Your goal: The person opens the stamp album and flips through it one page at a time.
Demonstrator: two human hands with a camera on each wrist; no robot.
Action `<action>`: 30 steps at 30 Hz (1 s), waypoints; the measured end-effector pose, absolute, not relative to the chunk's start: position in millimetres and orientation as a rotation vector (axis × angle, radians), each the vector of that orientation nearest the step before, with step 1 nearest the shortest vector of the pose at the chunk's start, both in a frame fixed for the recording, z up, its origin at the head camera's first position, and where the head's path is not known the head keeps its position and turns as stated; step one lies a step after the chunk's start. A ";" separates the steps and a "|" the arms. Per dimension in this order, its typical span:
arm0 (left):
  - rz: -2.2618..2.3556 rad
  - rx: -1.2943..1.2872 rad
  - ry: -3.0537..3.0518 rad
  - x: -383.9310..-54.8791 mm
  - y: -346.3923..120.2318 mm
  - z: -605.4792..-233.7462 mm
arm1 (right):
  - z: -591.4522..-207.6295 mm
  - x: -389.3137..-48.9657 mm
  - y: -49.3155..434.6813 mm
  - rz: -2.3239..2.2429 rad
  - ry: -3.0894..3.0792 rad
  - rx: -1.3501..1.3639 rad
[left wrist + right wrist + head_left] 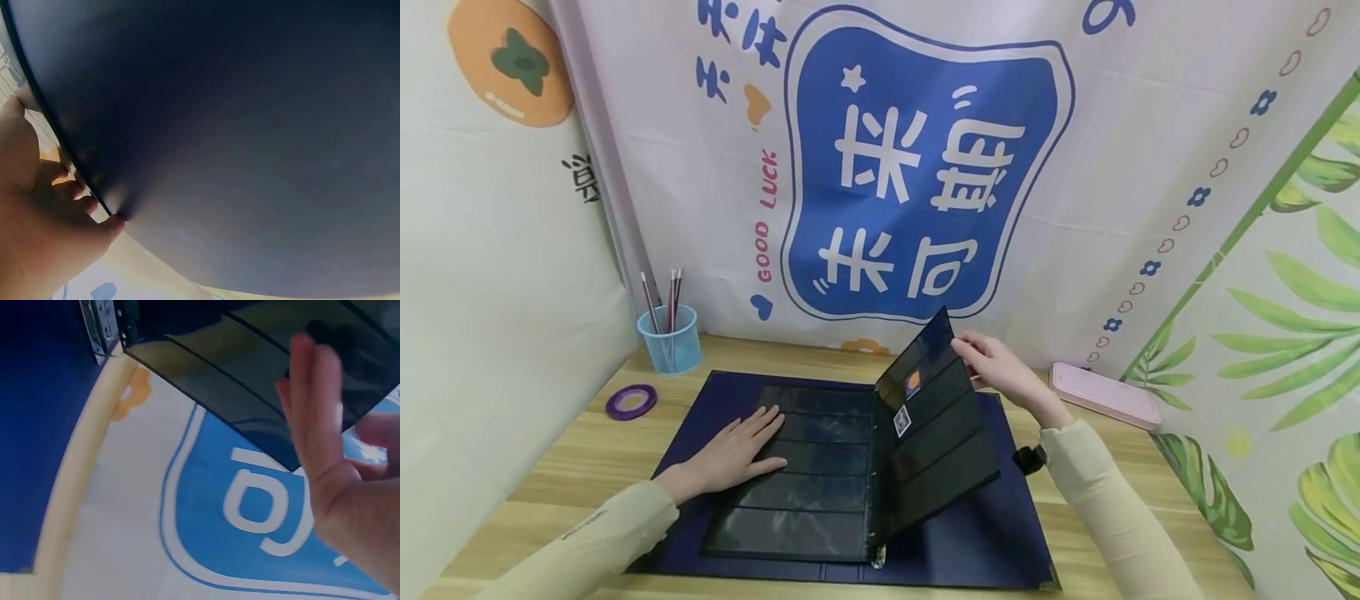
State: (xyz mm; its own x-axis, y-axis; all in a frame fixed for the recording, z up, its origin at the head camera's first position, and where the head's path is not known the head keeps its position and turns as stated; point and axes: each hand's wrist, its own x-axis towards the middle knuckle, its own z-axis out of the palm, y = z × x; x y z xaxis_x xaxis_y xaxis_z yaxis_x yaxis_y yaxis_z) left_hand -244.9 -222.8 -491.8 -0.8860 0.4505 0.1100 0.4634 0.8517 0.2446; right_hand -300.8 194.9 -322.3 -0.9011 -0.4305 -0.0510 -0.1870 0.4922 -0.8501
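A stamp album with a navy cover (1007, 550) lies spread on the table, its black strip-pocket pages held by a metal binding (100, 328). My left hand (733, 454) rests on the left page (820, 492), fingers extended. In the left wrist view, the left hand (56, 212) is at the edge of a dark panel (250, 144) that fills most of the frame. My right hand (1000, 367) pinches the outer upper edge of a raised, tilted page (936, 450). That page bears an orange-and-purple stamp (913, 383) and a black-and-white stamp (902, 421).
A blue cup (673, 346) of pencils stands at the back left, with a purple tape roll (631, 402) in front. A pink box (1105, 395) lies at the back right. Printed cloth (722, 200) hangs behind the table (542, 492).
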 end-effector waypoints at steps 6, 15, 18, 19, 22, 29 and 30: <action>-0.442 -0.787 -2.987 -247.7 -221.2 -483.7 | -350.8 -289.3 190.2 -1.593 2.362 -0.601; -0.893 -0.845 -2.993 -269.4 -174.2 -437.5 | -388.8 -277.1 176.0 -1.832 2.384 -0.553; -1.086 -0.873 -2.965 -278.9 -142.9 -413.6 | -397.3 -274.0 173.3 -1.839 2.400 -0.514; -1.139 -0.880 -2.954 -281.4 -132.2 -405.3 | -399.3 -273.2 172.2 -1.841 2.406 -0.505; -1.323 -0.864 -2.922 -286.6 -100.9 -379.9 | -403.3 -271.6 169.1 -1.857 2.397 -0.529; -1.616 -0.823 -2.857 -291.2 -45.7 -337.0 | -407.4 -272.2 162.1 -1.868 2.296 -0.680; -1.641 -0.811 -2.848 -291.9 -41.2 -334.5 | -407.7 -272.1 161.0 -1.858 2.299 -0.684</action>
